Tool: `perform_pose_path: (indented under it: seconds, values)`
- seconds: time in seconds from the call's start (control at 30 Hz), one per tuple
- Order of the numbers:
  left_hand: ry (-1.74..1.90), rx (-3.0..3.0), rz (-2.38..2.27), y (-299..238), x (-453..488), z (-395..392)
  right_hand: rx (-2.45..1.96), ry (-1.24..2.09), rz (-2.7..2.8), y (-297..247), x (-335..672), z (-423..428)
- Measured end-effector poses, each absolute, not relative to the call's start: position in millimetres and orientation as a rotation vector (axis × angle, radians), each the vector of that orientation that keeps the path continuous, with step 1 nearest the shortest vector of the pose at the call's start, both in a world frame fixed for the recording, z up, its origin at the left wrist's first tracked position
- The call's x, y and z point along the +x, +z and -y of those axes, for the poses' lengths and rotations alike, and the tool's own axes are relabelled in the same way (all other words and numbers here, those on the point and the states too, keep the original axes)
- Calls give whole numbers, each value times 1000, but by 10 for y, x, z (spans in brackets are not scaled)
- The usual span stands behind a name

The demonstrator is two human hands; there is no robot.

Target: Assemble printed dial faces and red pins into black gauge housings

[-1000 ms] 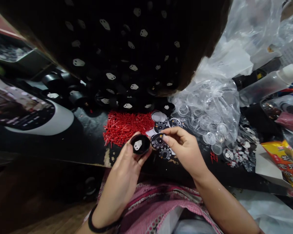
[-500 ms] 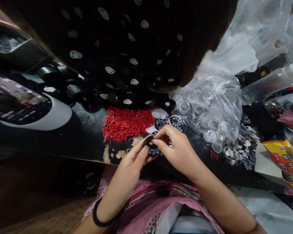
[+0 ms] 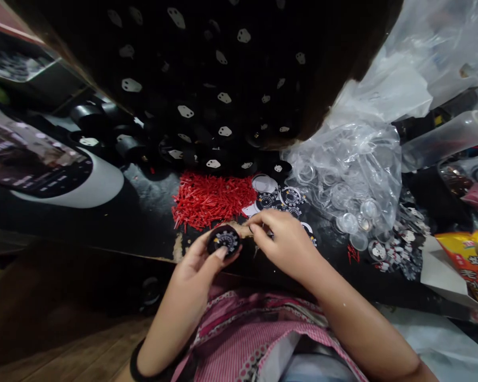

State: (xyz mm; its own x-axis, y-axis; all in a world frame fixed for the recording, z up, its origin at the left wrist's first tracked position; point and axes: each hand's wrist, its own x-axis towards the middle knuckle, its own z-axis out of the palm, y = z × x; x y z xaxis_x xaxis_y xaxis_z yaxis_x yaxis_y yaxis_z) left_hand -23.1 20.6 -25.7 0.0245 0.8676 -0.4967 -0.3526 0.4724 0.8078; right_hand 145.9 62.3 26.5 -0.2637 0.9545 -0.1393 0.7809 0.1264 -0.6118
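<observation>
In the head view, my left hand (image 3: 199,268) is closed around a round black dial piece (image 3: 228,239) with pale markings and a small orange patch. Its thumb presses on the face, which is tilted up toward me. Just right of it, my right hand (image 3: 282,236) is pinched, with thumb and index together; whatever sits between the fingertips is too small to name. Beyond the hands lies a heap of small red pointed pieces (image 3: 213,199). Several flat printed dial discs (image 3: 266,200) are spread beside that heap, partly behind my right hand.
A large dark box (image 3: 207,58) holding black parts with white plates looms at the back. On the right are a clear bag (image 3: 342,154) of transparent round covers, a pile of small metal parts (image 3: 406,244) and a yellow-orange packet (image 3: 468,265). A screen on a white stand (image 3: 105,183) occupies the left.
My left hand has moved left and down with the dial piece, whose face now shows more fully. The two hands have drawn apart. The whole view has shifted slightly.
</observation>
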Motion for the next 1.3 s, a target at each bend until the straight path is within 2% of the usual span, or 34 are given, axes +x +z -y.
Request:
perform_pose_path:
  seconds: [0.1,0.2,0.47,0.8,1.07,1.3]
  values:
    - [1111,445,-1169,-169,-237,-231,-1861,362,2404,193,1318,-794]
    - [1159,383,-1100,-101,-217,-250,-1822,203,2548,135,1201,-861]
    - [1134,165,-983,-103,-215,-299,-1836,443,2367,92,1295,-805]
    - [1226,247,-1063,-34,-283,-249,-1745,208,2585,106,1167,-823]
    - [1043,42,-919,-27,-199,-339,-1588,752,2119,162,1285,-698]
    - [1194,270,-990,51,-81,-341,-1634,710,2116,277,1392,-587]
